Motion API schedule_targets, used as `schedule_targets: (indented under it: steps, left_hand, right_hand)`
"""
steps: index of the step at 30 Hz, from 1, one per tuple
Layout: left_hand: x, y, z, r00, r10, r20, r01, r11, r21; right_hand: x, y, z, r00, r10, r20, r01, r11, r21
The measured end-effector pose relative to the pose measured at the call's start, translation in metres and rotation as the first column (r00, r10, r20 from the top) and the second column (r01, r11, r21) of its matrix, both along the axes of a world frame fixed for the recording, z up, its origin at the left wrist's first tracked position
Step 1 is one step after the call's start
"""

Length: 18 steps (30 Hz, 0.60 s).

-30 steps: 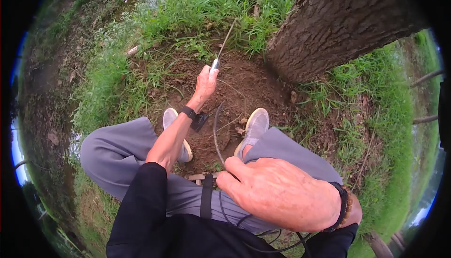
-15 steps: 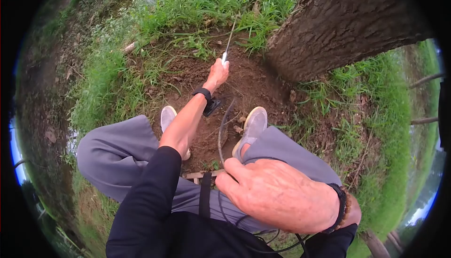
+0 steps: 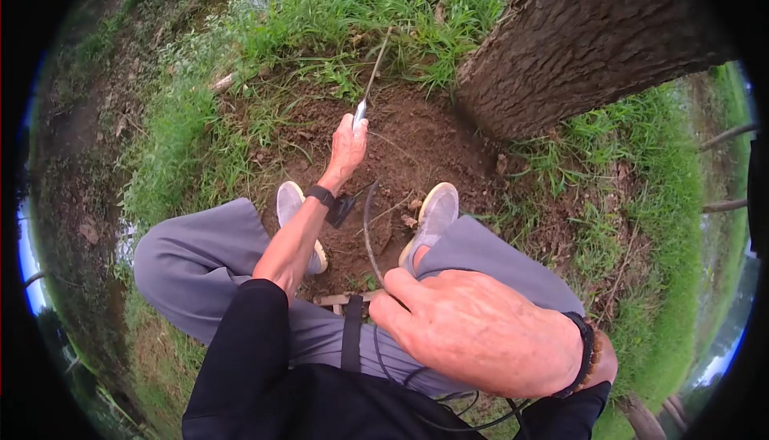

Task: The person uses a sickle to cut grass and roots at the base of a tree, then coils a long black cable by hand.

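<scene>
My left hand (image 3: pixel 348 148), with a black watch band at its wrist, reaches out over the bare soil. Its fingers are closed around a thin rod (image 3: pixel 375 70) with a shiny pale handle (image 3: pixel 360 111), pointing away toward the grass. Close to my lap, my right hand (image 3: pixel 473 329) is pinched shut on a thin, curved grey-brown strand (image 3: pixel 369 228). The strand's free end rises between my shoes; its other end is hidden behind the hand. Dark bands circle my right wrist.
A thick tree trunk (image 3: pixel 593 47) stands at upper right. Loose soil (image 3: pixel 400 151) lies between my grey shoes (image 3: pixel 436 214). Grass (image 3: pixel 312 7) grows beyond it. Black cable (image 3: pixel 473 425) loops over my lap, near a piece of pale wood (image 3: pixel 336 300).
My left hand has drawn back toward me and left, and the rod came with it. The strand's free end has swung slightly left. My right hand has barely moved.
</scene>
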<state>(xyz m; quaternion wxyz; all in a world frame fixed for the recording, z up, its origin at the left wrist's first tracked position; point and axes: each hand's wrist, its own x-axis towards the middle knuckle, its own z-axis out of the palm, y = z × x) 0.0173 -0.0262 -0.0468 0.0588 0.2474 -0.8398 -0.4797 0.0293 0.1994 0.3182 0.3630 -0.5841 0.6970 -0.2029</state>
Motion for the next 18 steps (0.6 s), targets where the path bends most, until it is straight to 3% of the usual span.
schedule_targets:
  steps: [2,4,7,8,10,18]
  left_hand:
    - [-0.038,-0.001,-0.004,0.984,0.008,-0.176,-0.021,0.997,-0.072]
    - [-0.078,-0.004,-0.011,0.971,-0.014,-0.237,-0.014,0.993,-0.115]
    - [-0.113,0.004,-0.026,0.996,-0.034,-0.087,0.025,0.995,-0.100]
    - [-0.113,0.004,-0.038,0.991,-0.108,0.085,0.119,0.983,-0.141]
    - [-0.096,0.013,-0.051,0.951,-0.109,0.288,0.122,0.992,-0.027]
    - [-0.018,0.021,-0.041,0.969,-0.143,0.200,0.125,0.987,0.100]
  right_hand:
    - [0.000,-0.001,0.000,1.000,-0.002,0.003,0.003,1.000,-0.012]
    - [-0.001,-0.003,0.000,1.000,-0.006,0.002,0.006,1.000,-0.010]
    - [-0.003,-0.002,-0.003,0.999,-0.034,-0.002,0.034,0.998,-0.052]
    - [-0.004,-0.002,-0.004,0.999,-0.054,-0.005,0.053,0.994,-0.096]
    - [-0.004,-0.003,-0.004,0.999,-0.049,-0.003,0.049,0.995,-0.089]
    - [-0.001,0.001,-0.004,0.998,-0.057,0.024,0.059,0.995,-0.086]
